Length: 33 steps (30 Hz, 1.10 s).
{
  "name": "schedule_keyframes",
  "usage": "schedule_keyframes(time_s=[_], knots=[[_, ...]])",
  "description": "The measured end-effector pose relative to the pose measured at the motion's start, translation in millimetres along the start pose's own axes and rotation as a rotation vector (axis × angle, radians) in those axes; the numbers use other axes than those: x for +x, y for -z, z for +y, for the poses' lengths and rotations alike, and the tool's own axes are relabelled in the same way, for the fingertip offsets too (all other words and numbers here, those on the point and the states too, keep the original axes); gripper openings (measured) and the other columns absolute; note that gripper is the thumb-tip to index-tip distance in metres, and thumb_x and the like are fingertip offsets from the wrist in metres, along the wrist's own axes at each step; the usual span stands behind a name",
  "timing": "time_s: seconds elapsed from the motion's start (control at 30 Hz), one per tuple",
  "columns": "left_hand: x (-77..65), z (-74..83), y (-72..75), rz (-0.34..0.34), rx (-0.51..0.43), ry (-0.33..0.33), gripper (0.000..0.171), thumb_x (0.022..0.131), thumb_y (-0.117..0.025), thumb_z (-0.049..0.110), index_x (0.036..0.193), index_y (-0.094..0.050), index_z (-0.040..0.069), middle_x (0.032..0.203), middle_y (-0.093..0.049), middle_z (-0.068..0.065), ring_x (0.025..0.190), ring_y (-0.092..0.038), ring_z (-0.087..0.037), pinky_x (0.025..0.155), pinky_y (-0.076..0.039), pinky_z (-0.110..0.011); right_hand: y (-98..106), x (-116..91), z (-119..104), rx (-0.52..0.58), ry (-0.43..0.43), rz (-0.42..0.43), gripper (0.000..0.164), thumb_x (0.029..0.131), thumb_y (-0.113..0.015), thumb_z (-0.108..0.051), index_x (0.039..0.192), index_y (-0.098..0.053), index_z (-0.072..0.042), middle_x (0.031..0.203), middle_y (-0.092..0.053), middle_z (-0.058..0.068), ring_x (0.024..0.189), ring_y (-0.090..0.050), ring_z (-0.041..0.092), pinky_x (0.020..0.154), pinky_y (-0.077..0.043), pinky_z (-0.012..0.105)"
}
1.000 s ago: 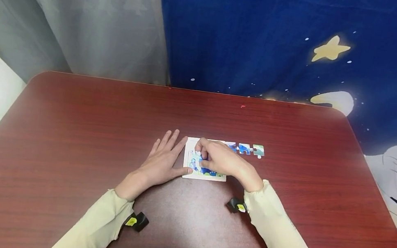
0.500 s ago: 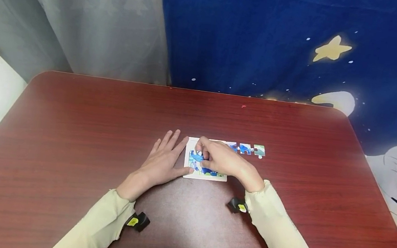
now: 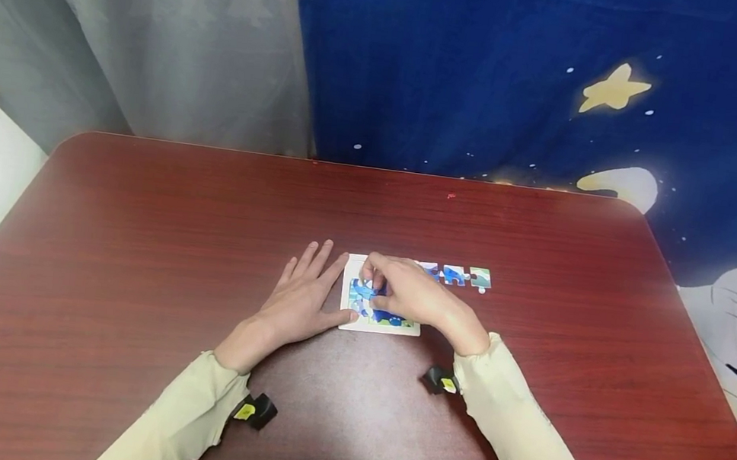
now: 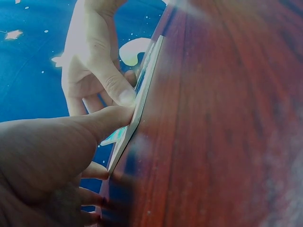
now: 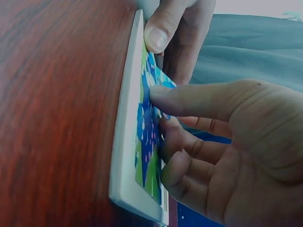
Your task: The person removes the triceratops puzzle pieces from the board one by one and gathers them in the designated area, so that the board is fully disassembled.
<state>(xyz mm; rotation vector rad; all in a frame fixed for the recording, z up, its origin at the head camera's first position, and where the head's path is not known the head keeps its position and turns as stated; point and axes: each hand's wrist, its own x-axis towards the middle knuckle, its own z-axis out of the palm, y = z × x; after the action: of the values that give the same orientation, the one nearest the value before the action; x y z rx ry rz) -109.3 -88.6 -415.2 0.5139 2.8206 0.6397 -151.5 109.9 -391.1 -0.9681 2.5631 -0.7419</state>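
A small jigsaw puzzle in a white frame tray lies on the table, showing a blue and green picture. My left hand lies spread at its left side, with the thumb on the lower left corner and the forefinger beside the upper left. Over the tray, my right hand pinches a blue puzzle piece between thumb and bent fingers. That piece stands tilted up from the picture at the left part of the tray. Fitted pieces with blue, green and pink show beneath the right hand, which hides the tray's upper part.
Loose puzzle pieces lie in a row right of the tray's top edge, the outermost piece being green. A tiny red scrap sits near the back of the brown table. Curtains hang behind it.
The blue piece under my right fingers has come into sight over the tray's left part and shifted slightly in tilt. My left hand keeps its place; the loose pieces have not moved.
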Motion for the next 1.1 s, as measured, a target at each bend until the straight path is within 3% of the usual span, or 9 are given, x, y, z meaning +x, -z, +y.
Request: schedule_keyframes(time_s=[0.53,1.1], knots=[[-1.5,0.5,1.5,-0.016,-0.009,0.013,0.089,0.081,-0.064,0.051,0.147,-0.025,0.007,0.153,-0.009,-0.017,0.140,-0.001,-0.032,0.108,-0.007,-0.053,-1.1,3.6,6.0,-0.005,0.112,0.064,0.019,0.078,-0.072,-0.004,0.092,-0.062,-0.012,0.072,-0.059,-0.007,0.067,-0.056,0.009,0.065,-0.046,0.024],[1.4,0.6,1.6,-0.021,-0.014,0.033,0.088,0.080,-0.066,0.051,0.147,-0.027,0.009,0.154,-0.009,-0.015,0.140,-0.001,-0.031,0.109,-0.006,-0.052,1.2,3.2,6.3,-0.025,0.089,0.064,0.018,0.077,-0.072,-0.006,0.095,-0.066,-0.010,0.071,-0.060,-0.008,0.068,-0.057,0.012,0.068,-0.046,0.025]])
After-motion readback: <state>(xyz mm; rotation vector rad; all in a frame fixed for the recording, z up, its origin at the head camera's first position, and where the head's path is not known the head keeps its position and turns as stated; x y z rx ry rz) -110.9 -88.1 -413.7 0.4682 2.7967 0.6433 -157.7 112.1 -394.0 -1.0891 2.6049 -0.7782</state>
